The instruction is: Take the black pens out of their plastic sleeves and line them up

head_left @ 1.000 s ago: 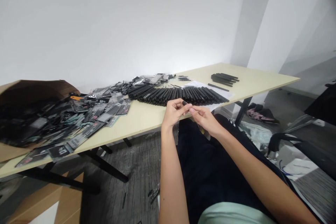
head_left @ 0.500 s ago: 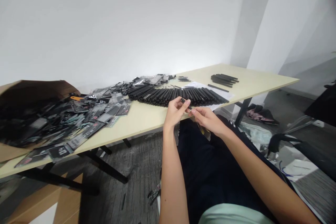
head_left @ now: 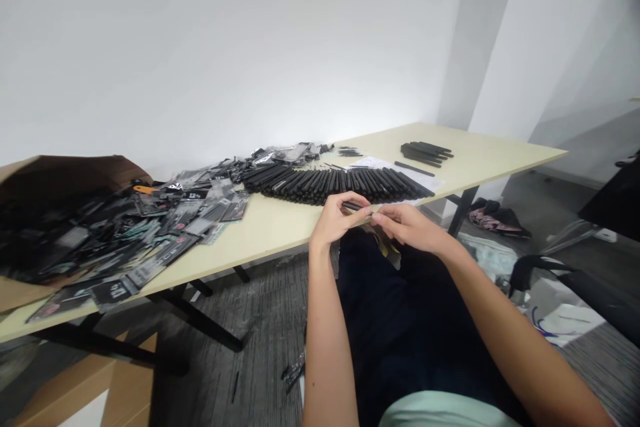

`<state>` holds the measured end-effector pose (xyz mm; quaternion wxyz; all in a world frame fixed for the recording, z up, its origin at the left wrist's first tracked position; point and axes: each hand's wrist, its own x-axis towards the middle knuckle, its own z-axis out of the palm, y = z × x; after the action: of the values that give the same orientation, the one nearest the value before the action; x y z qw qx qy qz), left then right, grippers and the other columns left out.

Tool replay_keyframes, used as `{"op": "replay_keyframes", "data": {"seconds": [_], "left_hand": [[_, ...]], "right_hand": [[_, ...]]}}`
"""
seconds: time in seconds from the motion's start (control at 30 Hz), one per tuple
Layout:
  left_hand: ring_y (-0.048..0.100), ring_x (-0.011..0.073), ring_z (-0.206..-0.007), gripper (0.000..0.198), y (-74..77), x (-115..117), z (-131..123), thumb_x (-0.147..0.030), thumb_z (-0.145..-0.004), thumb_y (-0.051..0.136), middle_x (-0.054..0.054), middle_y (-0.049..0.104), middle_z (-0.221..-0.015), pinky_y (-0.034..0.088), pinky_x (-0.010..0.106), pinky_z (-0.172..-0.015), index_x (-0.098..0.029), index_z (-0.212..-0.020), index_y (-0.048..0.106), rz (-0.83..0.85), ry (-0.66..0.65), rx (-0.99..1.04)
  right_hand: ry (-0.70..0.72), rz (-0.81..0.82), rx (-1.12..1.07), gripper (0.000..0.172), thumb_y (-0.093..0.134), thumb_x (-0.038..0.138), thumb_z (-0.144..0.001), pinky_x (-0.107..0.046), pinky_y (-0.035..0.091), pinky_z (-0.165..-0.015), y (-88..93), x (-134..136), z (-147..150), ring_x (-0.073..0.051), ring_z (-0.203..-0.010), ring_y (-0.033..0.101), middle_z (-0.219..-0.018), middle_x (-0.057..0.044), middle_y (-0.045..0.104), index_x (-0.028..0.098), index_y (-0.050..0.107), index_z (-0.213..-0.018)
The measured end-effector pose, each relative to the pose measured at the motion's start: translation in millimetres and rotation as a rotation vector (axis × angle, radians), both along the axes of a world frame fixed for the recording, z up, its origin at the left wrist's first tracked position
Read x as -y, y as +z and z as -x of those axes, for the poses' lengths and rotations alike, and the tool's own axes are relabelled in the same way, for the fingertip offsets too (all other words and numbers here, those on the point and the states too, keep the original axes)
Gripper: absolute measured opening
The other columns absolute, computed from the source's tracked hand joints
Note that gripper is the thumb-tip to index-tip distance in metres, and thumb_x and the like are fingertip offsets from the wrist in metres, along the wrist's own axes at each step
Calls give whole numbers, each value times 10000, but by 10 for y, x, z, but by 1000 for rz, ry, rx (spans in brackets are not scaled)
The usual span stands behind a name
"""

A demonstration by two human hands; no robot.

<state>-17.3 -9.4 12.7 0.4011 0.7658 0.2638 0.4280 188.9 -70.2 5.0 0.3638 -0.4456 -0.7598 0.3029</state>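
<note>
My left hand [head_left: 334, 220] and my right hand [head_left: 407, 227] are raised together over the table's front edge. A short black rod [head_left: 353, 206] lies across my left fingers, and my right fingertips press near its far end. Right behind my hands, a long fanned row of black cylindrical rods [head_left: 330, 185] lies on the cream table [head_left: 280, 230]. My hands hide part of the short rod.
Heaped plastic-packaged items [head_left: 190, 213] cover the table's left side, spilling from a cardboard box [head_left: 65, 173]. Papers [head_left: 380, 163], a single black rod [head_left: 414, 169] and a bundle of black sticks [head_left: 425, 153] lie farther right. Small black pieces [head_left: 294, 370] lie on the floor.
The short black rod has tipped from pointing up and away to lying nearly level across my left fingers. My right hand has shifted slightly right and now presses its end.
</note>
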Motion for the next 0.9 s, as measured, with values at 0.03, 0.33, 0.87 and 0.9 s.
{"op": "replay_keyframes", "data": {"seconds": [0.03,0.33,0.87,0.9], "left_hand": [[618,122,-683,302,-1,2,-1,-390,-827,815,81,750,-932,436,221,-592,-122,-958,767,5,7,1],[673,159,-727,361,-32,-22,20,-406,-737,894,76,750,-894,510,248,-651,-119,-916,768,50,-54,-18],[585,126,-590,448,-32,2,-59,-501,-934,676,32,654,-617,449,238,-596,-121,-699,708,-18,22,-113],[586,127,-596,434,-31,1,-57,-504,-920,694,32,658,-629,454,238,-600,-121,-717,715,-15,29,-97]], "right_hand": [[-16,10,14,499,483,591,-1021,-267,377,-540,16,5,-27,-127,-535,504,-625,-1,580,184,584,-752],[-80,-1,82,596,421,604,-1021,-282,340,-562,73,27,-99,-139,-553,440,-591,-2,531,148,722,-784],[-195,-219,39,324,662,502,-918,-327,484,-717,65,31,-59,-227,-753,668,-837,-75,751,191,682,-830],[-203,-223,11,322,685,513,-902,-336,498,-734,74,39,-55,-238,-782,683,-870,-81,762,195,687,-855]]}}
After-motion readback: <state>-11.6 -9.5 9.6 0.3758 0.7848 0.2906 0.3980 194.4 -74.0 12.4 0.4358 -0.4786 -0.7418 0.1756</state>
